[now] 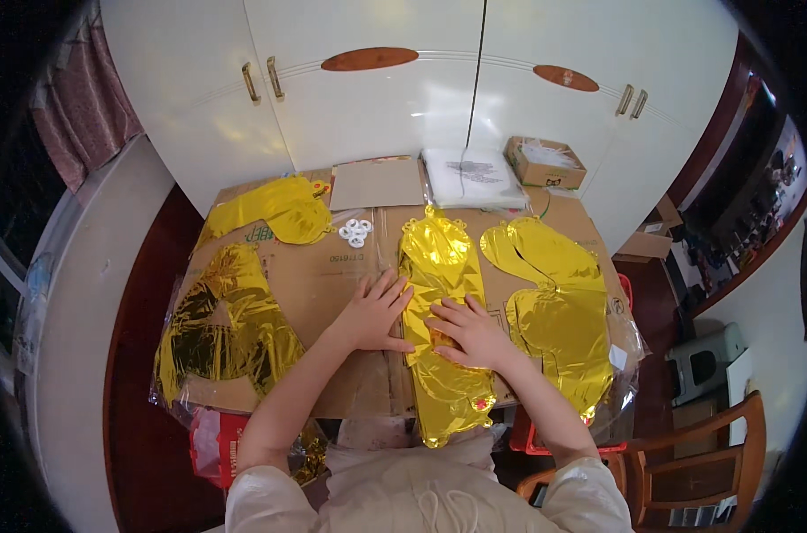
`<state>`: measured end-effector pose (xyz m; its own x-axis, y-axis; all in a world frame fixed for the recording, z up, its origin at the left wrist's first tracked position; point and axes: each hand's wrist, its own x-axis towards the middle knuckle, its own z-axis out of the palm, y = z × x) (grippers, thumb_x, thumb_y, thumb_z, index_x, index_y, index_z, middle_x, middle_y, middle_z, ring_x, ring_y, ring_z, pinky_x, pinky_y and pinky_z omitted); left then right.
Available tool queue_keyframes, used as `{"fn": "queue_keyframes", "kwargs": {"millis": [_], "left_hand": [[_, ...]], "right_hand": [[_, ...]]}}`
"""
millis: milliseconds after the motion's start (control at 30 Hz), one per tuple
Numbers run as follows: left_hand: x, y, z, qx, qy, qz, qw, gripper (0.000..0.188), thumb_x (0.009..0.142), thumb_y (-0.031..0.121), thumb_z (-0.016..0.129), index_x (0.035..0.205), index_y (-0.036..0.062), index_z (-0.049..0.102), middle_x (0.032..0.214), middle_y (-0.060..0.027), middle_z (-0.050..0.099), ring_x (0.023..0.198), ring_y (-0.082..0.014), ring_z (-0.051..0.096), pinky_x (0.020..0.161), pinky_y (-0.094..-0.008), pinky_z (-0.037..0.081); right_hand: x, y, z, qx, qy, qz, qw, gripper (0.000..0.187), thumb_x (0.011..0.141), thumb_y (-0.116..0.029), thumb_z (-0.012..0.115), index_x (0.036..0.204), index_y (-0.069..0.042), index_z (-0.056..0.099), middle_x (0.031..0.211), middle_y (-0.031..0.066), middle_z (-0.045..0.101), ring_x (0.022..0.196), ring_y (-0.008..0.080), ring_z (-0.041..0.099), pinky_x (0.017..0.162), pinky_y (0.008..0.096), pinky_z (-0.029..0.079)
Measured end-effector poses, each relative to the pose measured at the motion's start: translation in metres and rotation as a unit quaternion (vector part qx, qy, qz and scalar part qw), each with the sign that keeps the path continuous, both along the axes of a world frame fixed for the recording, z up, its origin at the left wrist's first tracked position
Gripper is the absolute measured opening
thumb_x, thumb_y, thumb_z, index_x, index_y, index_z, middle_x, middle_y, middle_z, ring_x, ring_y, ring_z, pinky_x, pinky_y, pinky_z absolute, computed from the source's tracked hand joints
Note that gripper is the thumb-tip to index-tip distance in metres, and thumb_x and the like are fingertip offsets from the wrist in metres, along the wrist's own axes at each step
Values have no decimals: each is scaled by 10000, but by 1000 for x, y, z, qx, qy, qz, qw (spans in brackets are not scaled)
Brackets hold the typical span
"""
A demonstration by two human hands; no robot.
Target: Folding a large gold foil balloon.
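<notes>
A flat gold foil balloon (439, 284) lies lengthwise in front of me, its near end reaching past the table's front edge. My left hand (375, 313) rests at its left edge, fingers spread, fingertips touching the foil. Flat on the middle of the same balloon lies my right hand (470, 333), with its fingers apart. More gold foil balloons lie around it: a curved one (563, 302) to the right, an A-shaped one (230, 329) to the left and another (275, 210) at the far left. Several small white rings (355, 233) sit beyond my left hand.
Cardboard (310, 275) covers the table. At the back are a grey-brown board (377, 184), a stack of clear plastic bags (475, 178) and a small open box (546, 163). White cabinets (368, 107) stand behind. A wooden chair (697, 462) is at the near right, a red bag (219, 447) at the near left.
</notes>
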<state>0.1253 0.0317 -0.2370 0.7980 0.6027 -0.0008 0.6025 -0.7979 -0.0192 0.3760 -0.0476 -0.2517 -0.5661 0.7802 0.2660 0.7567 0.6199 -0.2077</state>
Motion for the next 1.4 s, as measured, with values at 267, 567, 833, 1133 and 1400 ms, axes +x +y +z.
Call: {"fn": "queue_keyframes", "kwargs": {"millis": [267, 567, 833, 1133, 1400], "left_hand": [[1, -2, 4, -13, 10, -11, 1000, 1137, 735, 798, 555, 1486, -7, 269, 1561, -203, 239, 1478, -353, 128, 1154, -605, 107], [1, -6, -6, -20, -4, -50, 999, 1138, 754, 790, 541, 1468, -52, 267, 1552, -237, 235, 1470, -355, 161, 1160, -578, 117], [1, -9, 0, -26, 7, -34, 999, 1145, 750, 788, 550, 1469, -53, 257, 1547, -243, 237, 1466, -363, 166, 1156, -578, 131], [6, 9, -6, -25, -57, 5, 998, 771, 900, 546, 527, 1412, -11, 380, 1495, -177, 362, 1397, -328, 311, 1106, -555, 254], [13, 41, -17, 1, -77, 60, 995, 742, 914, 506, 512, 1424, -13, 365, 1498, -176, 363, 1383, -322, 333, 1103, -550, 254]], "right_hand": [[2, 2, 2, 24, -37, 13, 999, 506, 902, -443, 577, 1317, -154, 553, 1396, 80, 514, 1326, 263, 448, 1114, 532, 300], [-5, 0, 9, 2, -9, 50, 999, 499, 898, -422, 598, 1301, -130, 555, 1409, 103, 492, 1330, 288, 439, 1110, 524, 307], [-11, -3, 1, -8, 0, 60, 998, 486, 902, -402, 592, 1307, -137, 552, 1398, 96, 498, 1339, 279, 430, 1133, 495, 281], [-12, -4, 3, 17, -1, 66, 998, 396, 895, -384, 597, 1260, -233, 607, 1370, 91, 519, 1311, 278, 461, 1116, 510, 296], [-11, -3, -3, 15, 13, 68, 998, 393, 901, -386, 587, 1273, -259, 605, 1382, 81, 517, 1307, 285, 469, 1098, 529, 309]]}}
